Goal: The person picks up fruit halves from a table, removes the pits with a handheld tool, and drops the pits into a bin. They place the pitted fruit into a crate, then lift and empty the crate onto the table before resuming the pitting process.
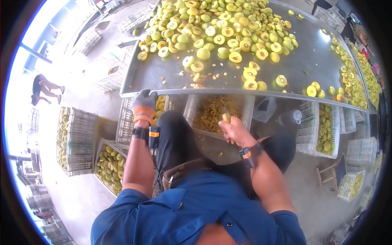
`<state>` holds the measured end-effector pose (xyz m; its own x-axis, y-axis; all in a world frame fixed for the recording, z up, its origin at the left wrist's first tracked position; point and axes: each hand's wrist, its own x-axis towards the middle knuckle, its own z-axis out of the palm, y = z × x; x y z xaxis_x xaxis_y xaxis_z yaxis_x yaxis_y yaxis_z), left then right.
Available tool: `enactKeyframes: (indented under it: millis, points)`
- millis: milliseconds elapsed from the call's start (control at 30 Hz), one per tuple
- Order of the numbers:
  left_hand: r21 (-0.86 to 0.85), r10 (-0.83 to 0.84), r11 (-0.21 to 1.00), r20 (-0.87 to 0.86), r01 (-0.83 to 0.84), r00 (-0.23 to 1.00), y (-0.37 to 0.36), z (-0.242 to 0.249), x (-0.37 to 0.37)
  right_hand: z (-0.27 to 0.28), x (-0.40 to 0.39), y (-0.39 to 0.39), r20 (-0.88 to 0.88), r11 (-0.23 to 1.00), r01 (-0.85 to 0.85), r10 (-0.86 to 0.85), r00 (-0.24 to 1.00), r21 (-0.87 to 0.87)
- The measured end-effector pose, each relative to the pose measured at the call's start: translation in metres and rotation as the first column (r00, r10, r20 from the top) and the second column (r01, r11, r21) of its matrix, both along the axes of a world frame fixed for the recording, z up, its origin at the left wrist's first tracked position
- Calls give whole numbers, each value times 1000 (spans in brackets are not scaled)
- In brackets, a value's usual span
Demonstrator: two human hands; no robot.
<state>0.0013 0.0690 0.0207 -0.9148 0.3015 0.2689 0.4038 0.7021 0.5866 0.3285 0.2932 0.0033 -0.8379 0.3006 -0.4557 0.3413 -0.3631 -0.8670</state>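
My left hand (pixel 143 104), in a grey glove with an orange cuff, is at the front edge of the metal table (pixel 171 77), above a crate of yellow-green fruit (pixel 159 107). Its fingers bend away from view, so their grip is hidden. My bare right hand (pixel 235 130) is closed around a tan, wooden-looking handle (pixel 226 117); the tool's working end cannot be made out. Just beyond that hand, under the table edge, a white crate (pixel 192 112) holds yellowish scraps (pixel 212 114). Halved fruit (pixel 220 28) is heaped on the table.
Fruit-filled crates stand at the left (pixel 81 143), near my left elbow (pixel 109 163) and at the right (pixel 322 130). A clear plastic jug (pixel 290 117) is under the table. People are at the far left (pixel 43 86) and far right (pixel 361 34). A small wooden-framed stool (pixel 328 175) stands lower right.
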Motion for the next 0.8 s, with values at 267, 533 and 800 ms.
enactKeyframes:
  millis: [267,533,800]
  points:
    - [-40,-254,962,230,270,939,175,28,4,3,-26,2,66,999,25,-28,997,44]
    - [-224,-331,903,177,366,927,231,-26,-10,14,-20,4,-9,957,13,-11,1000,289]
    - [507,-561,803,463,315,686,206,35,69,31,-28,16,-182,903,220,-162,970,369]
